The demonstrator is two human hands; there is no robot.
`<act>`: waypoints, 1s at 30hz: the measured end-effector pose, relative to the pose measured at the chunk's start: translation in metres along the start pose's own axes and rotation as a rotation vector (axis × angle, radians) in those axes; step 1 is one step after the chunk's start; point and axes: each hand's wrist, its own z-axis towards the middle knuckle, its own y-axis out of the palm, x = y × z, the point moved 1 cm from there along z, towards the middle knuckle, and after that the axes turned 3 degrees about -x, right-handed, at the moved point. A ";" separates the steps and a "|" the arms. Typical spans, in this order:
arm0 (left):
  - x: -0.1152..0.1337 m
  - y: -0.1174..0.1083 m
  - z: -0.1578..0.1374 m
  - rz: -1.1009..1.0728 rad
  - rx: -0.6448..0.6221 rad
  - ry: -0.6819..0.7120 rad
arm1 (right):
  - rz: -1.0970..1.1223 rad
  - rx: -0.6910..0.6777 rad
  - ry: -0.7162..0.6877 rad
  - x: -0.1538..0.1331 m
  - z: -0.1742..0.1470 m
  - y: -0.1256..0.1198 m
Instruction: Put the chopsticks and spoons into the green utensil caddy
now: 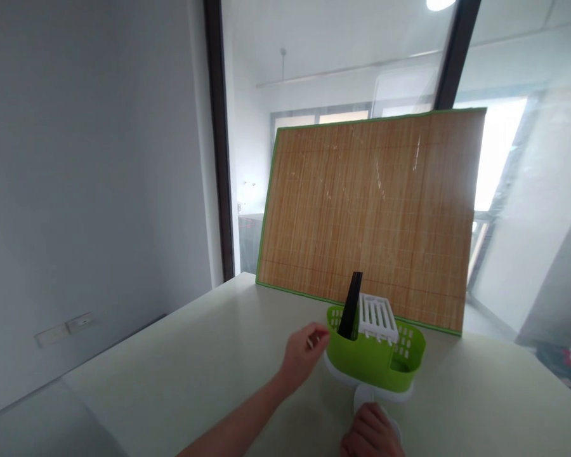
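Note:
A green plastic utensil basket [361,362] with slotted walls sits on a white tray base [337,374]. Several black sticks [350,308], looking like chopsticks, lean in its left part. A white slotted rack [379,317] with small hooks along its front lies across the basket's middle. My left hand [307,349] is at the basket's left end, its fingers curled together; what they hold, if anything, I cannot make out. In front of the basket, my right hand [372,433] is closed over a white rounded plastic part [364,395], which it partly hides.
Everything stands on a pale table [209,362]. A bamboo mat [371,209] with green edging stands upright behind the basket, against a glass partition with dark frames [219,139]. A grey wall [95,190] with sockets [78,322] rises at the left.

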 end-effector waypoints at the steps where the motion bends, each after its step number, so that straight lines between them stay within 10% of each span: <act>1: -0.001 0.009 -0.013 0.039 -0.107 -0.018 | -0.011 0.011 -0.009 -0.002 0.000 -0.002; 9: -0.003 0.074 -0.035 0.344 -0.510 -0.128 | -0.038 0.061 -0.010 -0.004 -0.001 -0.012; 30: -0.024 0.069 -0.025 0.386 -0.437 -0.214 | 0.017 -0.126 0.065 -0.008 -0.003 -0.016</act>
